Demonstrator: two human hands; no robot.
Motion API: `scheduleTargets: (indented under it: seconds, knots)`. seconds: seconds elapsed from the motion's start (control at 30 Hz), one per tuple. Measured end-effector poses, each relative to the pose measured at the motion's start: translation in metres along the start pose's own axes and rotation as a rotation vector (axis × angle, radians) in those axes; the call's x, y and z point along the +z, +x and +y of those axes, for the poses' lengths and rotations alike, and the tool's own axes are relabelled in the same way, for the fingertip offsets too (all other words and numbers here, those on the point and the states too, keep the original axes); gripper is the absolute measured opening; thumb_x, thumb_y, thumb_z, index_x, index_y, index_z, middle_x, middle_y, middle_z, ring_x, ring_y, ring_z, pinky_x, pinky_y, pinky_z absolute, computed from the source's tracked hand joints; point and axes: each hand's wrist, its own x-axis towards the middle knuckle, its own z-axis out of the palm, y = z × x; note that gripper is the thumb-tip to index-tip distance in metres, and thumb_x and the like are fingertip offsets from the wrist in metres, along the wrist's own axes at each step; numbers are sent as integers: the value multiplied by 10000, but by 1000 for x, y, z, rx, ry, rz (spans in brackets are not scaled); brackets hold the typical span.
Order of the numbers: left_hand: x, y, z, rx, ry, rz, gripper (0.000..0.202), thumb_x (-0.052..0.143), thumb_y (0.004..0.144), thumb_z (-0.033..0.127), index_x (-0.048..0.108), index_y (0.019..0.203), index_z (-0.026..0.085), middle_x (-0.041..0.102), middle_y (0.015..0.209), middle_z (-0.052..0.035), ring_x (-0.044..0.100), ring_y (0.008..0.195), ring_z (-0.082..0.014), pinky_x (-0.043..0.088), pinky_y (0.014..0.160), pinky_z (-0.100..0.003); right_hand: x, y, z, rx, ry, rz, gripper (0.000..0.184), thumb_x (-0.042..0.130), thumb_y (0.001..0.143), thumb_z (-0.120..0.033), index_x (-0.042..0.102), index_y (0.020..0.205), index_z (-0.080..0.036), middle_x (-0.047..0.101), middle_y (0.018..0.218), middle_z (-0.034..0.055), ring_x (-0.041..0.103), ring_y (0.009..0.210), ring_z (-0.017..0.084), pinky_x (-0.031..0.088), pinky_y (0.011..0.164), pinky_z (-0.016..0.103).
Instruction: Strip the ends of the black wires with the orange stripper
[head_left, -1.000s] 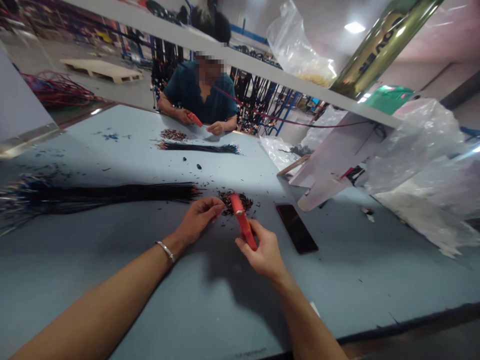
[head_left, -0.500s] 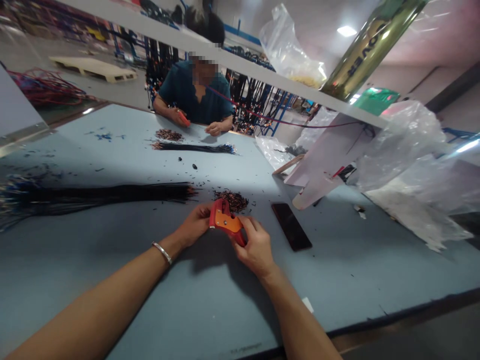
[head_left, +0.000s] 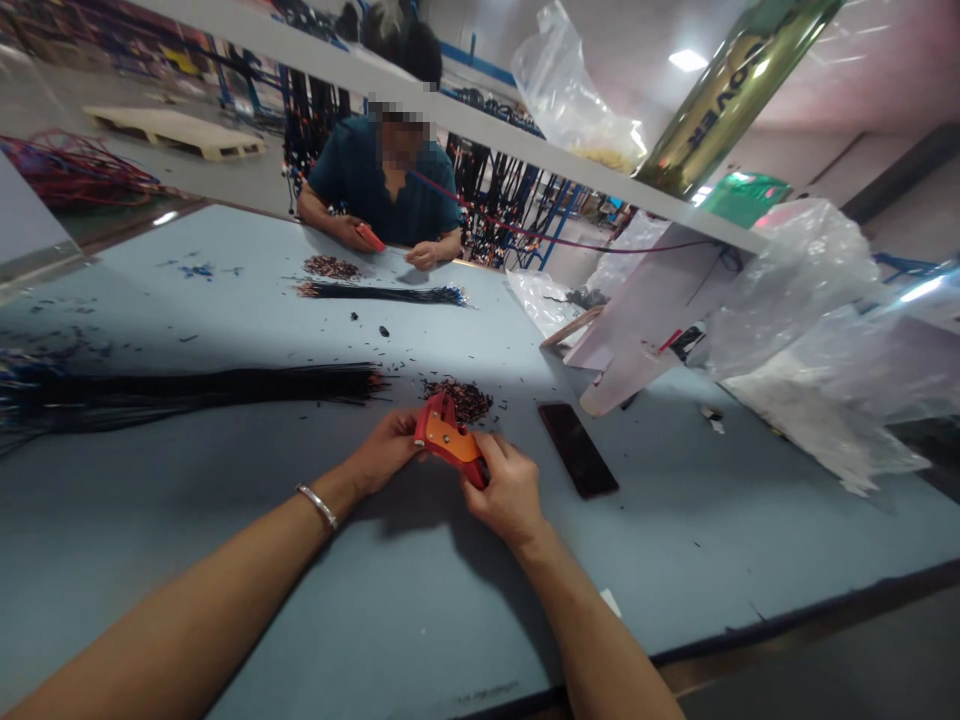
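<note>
The red-and-orange hand tool (head_left: 448, 441) is short and stubby, with an orange side plate carrying two small dark rivets and a red head that ends in a notched nose pointing up and left. It is held low over the blue-grey table (head_left: 420, 620), just this side of the small heap of dark wire scraps (head_left: 459, 397). The right hand (head_left: 506, 492) has its fingers curled closed around the tool's handle end, thumb lying along the top of the orange plate. The left hand (head_left: 384, 455) meets the tool at its red head, fingertips pinched narrowly against it; whether they hold a wire there cannot be told. A black phone (head_left: 577, 449) lies flat to the right of the heap, and a long bundle of black wires (head_left: 225, 385) stretches away to the heap's left. Beyond the heap a co-worker's hand (head_left: 352, 232) grips a similar red tool (head_left: 370, 237).
</note>
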Motion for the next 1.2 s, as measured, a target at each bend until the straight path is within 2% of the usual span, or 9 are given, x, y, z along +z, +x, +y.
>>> scheduleTargets:
  seconds: [0.17,0.27,0.43,0.6,0.8,0.9,1.0,1.07,1.2]
  knots:
    - [-2,1,-5,-43,-7,1,186,693,677,301,617,600,149,521,497,36,382,479,-71,269,474,-199,1,0,1,5,-46,-13,270,550,709,-208,630,965,-176,686,798,72,627,677,207,433,613,278]
    - [-2,2,-5,-48,-26,-19,245,735,671,369,646,635,143,564,526,16,409,487,-77,284,469,-203,1,0,1,8,-63,-17,187,536,731,-207,621,894,-173,679,745,65,619,631,196,403,581,273]
    - [0,2,-2,-48,-62,-40,378,739,684,501,638,640,140,554,526,8,402,481,-75,268,450,-202,2,1,1,11,-57,-27,90,527,750,-198,593,809,-185,662,688,50,599,578,170,367,550,254]
    - [0,2,1,-78,-47,-19,355,722,717,489,638,690,145,541,552,23,366,452,-56,263,431,-199,1,4,1,78,33,-16,90,528,754,-221,595,805,-188,636,644,39,576,558,171,367,547,254]
    - [2,2,5,-117,-38,113,359,693,734,508,639,840,169,476,522,62,305,411,-57,195,404,-210,-18,8,-8,320,470,-69,167,620,740,-291,616,872,-189,628,702,10,552,622,172,430,631,276]
    - [3,2,5,-102,2,151,359,676,744,521,628,800,170,398,508,75,286,448,-68,189,434,-218,-27,7,-14,497,917,-179,213,655,735,-321,622,883,-172,631,749,15,591,668,176,465,648,285]
    - [2,2,4,-88,32,179,355,646,772,524,617,793,171,412,568,62,307,511,-81,218,468,-222,-29,7,-16,678,1368,-276,307,682,708,-351,623,933,-151,655,785,34,642,679,189,502,634,296]
    - [2,2,4,-108,9,188,341,634,781,515,602,811,177,442,617,53,334,548,-90,246,489,-219,-26,7,-14,756,1501,-299,323,698,681,-347,627,917,-139,664,764,37,653,651,184,511,621,291]
    - [0,2,3,-141,-62,170,312,618,798,492,563,824,185,423,628,58,329,554,-94,249,497,-219,-22,6,-11,800,1557,-303,309,710,656,-322,637,894,-139,674,736,34,660,631,183,520,595,284]
